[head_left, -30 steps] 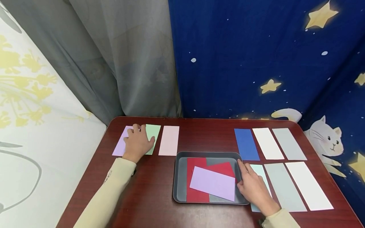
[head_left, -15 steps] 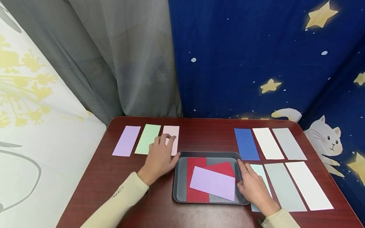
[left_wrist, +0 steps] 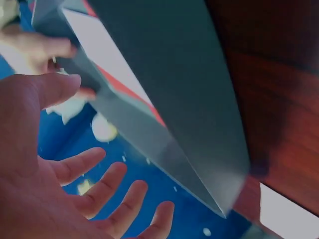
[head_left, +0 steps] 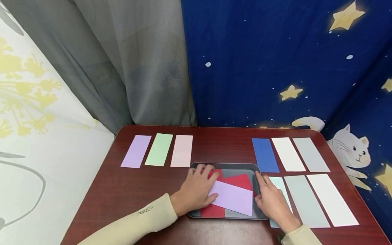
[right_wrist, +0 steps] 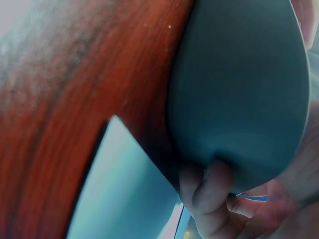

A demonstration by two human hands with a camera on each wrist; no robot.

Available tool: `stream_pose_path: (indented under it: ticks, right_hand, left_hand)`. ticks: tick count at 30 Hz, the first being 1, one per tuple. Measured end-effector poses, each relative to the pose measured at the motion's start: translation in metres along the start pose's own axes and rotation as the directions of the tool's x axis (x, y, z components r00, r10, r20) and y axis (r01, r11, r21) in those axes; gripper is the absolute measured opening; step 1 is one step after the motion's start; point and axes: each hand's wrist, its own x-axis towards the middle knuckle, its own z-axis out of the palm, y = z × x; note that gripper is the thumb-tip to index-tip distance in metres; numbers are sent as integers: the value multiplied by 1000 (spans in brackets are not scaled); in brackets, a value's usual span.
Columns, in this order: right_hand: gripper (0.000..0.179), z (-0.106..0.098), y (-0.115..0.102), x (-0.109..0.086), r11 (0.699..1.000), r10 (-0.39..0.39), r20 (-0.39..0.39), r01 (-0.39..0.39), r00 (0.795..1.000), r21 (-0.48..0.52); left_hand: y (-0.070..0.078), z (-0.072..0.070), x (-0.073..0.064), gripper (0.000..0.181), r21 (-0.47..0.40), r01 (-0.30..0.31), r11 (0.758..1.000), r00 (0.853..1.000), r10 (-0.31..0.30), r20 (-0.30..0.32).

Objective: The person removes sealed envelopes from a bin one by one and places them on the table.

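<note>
A dark grey tray (head_left: 235, 166) lies on the table, holding red cards (head_left: 239, 181) and a lilac card (head_left: 234, 198) laid across them. Over the tray's left side is my left hand (head_left: 196, 189), its fingers spread and slightly bent. The left wrist view shows nothing held in that hand (left_wrist: 65, 164). On the opposite side, my right hand (head_left: 273, 200) grips the tray's right edge. Seen from the right wrist, curled fingers (right_wrist: 214, 194) press against the outside wall of the tray (right_wrist: 239, 94).
At the back left lie a lilac card (head_left: 136, 151), a green card (head_left: 158, 149) and a pink card (head_left: 182, 151). To the right are a blue card (head_left: 265, 155) and several white and pale grey cards. A pale mint card (head_left: 280, 183) sits partly under my right hand.
From above the cards at the back left, my left hand has swept rightward and toward me, over the tray's left side. My right hand and the tray have stayed in place.
</note>
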Motion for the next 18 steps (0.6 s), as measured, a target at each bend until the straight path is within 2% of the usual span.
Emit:
stream_pose_path:
  ticks: [3,6,13,18]
  right_hand:
    - [85,0,0,0,1000,5,7,-5,1000,0]
    - [84,0,0,0,1000,10,15,-10,1000,2]
    - [85,-2,-2,1,1000,16,20,-16,1000,-4]
    - [85,-2,-2,1,1000,20,28,-20,999,-5]
  left_hand:
    - [11,3,3,67,31,-65,997,996,63,55]
    - [18,8,6,68,30,-133,991,987,130,98]
    - [19,14,18,79,-62,-268,962,943,274,186]
    - [16,18,23,78,-51,-326,944,919,329,218]
